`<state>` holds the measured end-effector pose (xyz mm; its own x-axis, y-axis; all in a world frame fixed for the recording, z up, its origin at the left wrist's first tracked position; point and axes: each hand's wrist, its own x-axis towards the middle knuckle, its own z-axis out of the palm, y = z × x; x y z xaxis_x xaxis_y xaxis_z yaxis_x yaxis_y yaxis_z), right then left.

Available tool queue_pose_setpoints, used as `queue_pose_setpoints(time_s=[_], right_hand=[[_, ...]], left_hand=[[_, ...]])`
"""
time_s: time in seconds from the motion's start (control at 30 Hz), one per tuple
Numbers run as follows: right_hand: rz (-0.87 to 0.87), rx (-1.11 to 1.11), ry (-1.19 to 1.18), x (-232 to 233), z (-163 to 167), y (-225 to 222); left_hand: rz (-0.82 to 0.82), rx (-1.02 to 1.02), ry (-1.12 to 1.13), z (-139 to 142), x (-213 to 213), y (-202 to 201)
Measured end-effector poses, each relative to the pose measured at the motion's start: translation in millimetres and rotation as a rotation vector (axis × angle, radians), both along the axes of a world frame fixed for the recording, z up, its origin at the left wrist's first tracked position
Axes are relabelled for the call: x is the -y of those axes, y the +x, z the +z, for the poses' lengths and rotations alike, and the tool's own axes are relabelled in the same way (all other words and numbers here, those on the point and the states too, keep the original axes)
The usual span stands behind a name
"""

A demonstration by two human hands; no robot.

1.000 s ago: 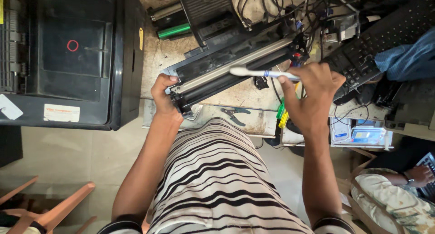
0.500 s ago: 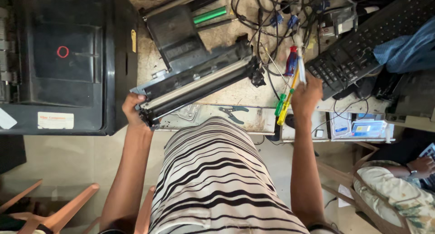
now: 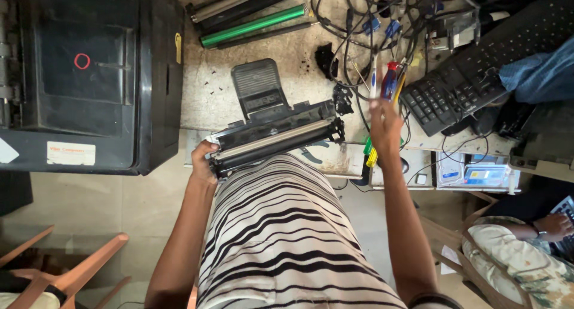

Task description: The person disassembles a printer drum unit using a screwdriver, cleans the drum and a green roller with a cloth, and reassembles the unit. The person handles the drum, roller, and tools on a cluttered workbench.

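toner cartridge (image 3: pixel 276 137) is being gripped at its end by the closed left hand (image 3: pixel 203 163), while the right hand (image 3: pixel 385 122), fingers loosely open and holding nothing, is hovering beside the screwdrivers (image 3: pixel 390 81), and a white rectangular label (image 3: pixel 71 154) is showing on the black printer (image 3: pixel 89 75).

Black parts, one green roller, striped cloth

The toner cartridge (image 3: pixel 275 138) is black with a pale silver strip; far off lies a bright green roller (image 3: pixel 254 26); the near shirt (image 3: pixel 281 237) is white with black stripes; the keyboard (image 3: pixel 478 64) right is black.

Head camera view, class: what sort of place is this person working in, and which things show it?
Probably a printer repair bench. The left hand holds a black toner cartridge at the table edge, a black printer stands beside it, and loose rollers lie among tangled cables and screwdrivers, where the right hand reaches.
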<state>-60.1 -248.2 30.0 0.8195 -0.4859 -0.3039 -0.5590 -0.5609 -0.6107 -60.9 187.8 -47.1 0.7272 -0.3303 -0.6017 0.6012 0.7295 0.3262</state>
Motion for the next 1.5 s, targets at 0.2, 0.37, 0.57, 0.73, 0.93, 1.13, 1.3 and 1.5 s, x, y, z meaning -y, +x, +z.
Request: queue_pose_setpoints(time_s=[0.2, 0.37, 0.57, 0.73, 0.93, 1.13, 1.3, 1.5], right_hand=[[-0.121, 0.107, 1.015, -45.1, -34.2, -50.3], [-0.265, 0.200, 1.149, -57.7, -52.9, -58.1], [-0.356, 0.270, 1.121, -68.5, -51.3, -53.5], [-0.404, 0.383, 1.090, -79.3, -63.1, -46.4], [-0.385, 0.363, 1.118, -85.0, -66.6, -39.1], [-0.359, 0.357, 1.138, -91.5, -59.5, -32.4], [-0.310, 0.277, 0.817, -98.3, -62.5, -26.9], [-0.295, 0.241, 0.811, -94.2, -66.3, -31.3]], left_hand=[[-0.157, 0.051, -0.040, -2.2, 18.3, 8.9], [-0.181, 0.006, 0.030, 3.4, 23.7, 17.2], [-0.127, 0.156, 0.183, 14.4, 23.0, 30.1], [0.113, 0.165, 0.433, 13.4, 23.5, 30.0], [-0.073, 0.491, 0.956, 6.8, 33.4, 26.6], [-0.130, 0.544, 1.123, 6.6, 35.1, 34.0], [-0.112, 0.539, 1.056, 9.3, 34.1, 34.9], [-0.059, 0.556, 1.033, 3.1, 33.8, 26.5]])
